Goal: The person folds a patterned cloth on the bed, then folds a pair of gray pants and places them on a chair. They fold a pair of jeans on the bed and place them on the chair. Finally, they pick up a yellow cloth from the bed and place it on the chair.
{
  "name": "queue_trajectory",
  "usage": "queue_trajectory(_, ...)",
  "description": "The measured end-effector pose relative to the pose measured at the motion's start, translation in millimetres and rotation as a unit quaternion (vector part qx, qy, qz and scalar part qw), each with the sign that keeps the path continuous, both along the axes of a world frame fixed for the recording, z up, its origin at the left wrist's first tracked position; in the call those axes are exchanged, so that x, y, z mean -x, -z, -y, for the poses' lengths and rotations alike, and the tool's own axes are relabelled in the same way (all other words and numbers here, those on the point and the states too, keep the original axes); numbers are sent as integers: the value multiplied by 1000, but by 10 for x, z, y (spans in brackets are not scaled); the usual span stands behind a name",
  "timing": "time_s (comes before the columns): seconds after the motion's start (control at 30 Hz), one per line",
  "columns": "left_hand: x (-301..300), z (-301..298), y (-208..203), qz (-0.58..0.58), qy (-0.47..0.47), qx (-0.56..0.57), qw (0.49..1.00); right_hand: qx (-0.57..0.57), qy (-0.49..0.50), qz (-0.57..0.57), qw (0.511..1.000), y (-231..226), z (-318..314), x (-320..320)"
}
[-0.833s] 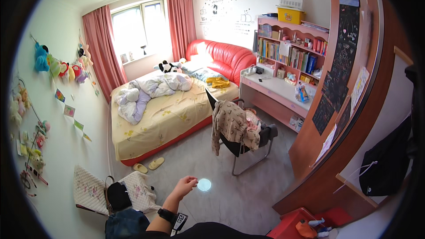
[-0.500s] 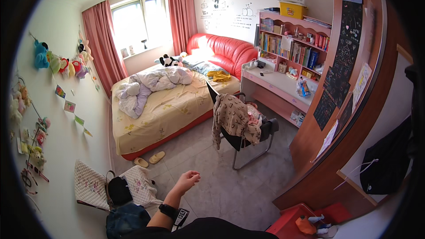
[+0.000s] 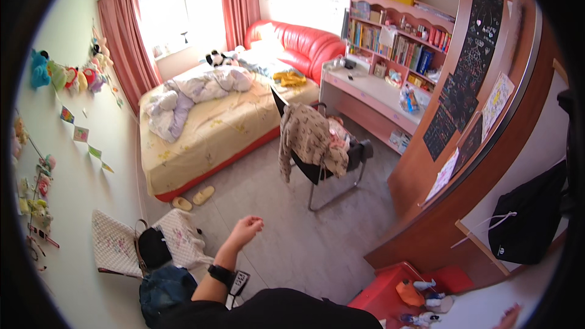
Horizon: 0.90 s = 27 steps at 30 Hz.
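Observation:
My left hand point(image 3: 247, 230) is held out over the grey tiled floor, its fingers loosely curled together with nothing visible in them. A black band with a small tag-like device point(image 3: 239, 283) is strapped on its wrist. Only a blurred part of my right hand point(image 3: 509, 317) shows at the lower right rim, beside a white surface; its fingers cannot be made out. Left of my left arm, a dark blue denim item point(image 3: 167, 295) and a black bag point(image 3: 153, 247) lie against a quilted floral cover point(image 3: 113, 244).
Ahead stands a chair point(image 3: 311, 170) draped with a patterned tan garment point(image 3: 304, 131). Behind it are a bed point(image 3: 204, 146) and a pink desk point(image 3: 372, 91). Slippers point(image 3: 203, 195) lie by the bed. A wooden cabinet point(image 3: 402, 207) and a red box point(image 3: 378, 286) are at right.
The view has shifted, so the room sits lower-left to upper-left of before. My left hand stays out in front, slightly higher in view. Part of my right hand has come in at lower right.

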State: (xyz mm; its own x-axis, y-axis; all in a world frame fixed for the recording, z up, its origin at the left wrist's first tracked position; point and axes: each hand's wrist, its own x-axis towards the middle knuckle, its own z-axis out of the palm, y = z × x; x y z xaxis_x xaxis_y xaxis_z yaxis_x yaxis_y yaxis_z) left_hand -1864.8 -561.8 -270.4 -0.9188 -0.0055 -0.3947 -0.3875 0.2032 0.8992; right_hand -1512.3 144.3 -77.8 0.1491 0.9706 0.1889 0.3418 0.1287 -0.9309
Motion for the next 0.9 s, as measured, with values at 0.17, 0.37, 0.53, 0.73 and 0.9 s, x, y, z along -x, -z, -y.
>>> queue_trajectory(0.17,602,146,238,-46,45,33,997,97,-382,27,919,991,1444,2228)
queue_trajectory(0.37,1638,791,448,-63,62,11,996,234,-647,56,723,1535,3568,4650)
queue_trajectory(0.53,3154,2266,752,-75,17,20,997,290,-681,106,664,2574,5334,7163)
queue_trajectory(0.73,4431,3715,799,-15,-9,47,999,360,-531,130,756,3247,6124,9171)
queue_trajectory(0.9,6170,4317,970,-33,39,51,997,479,-524,-40,704,3869,6314,10489)
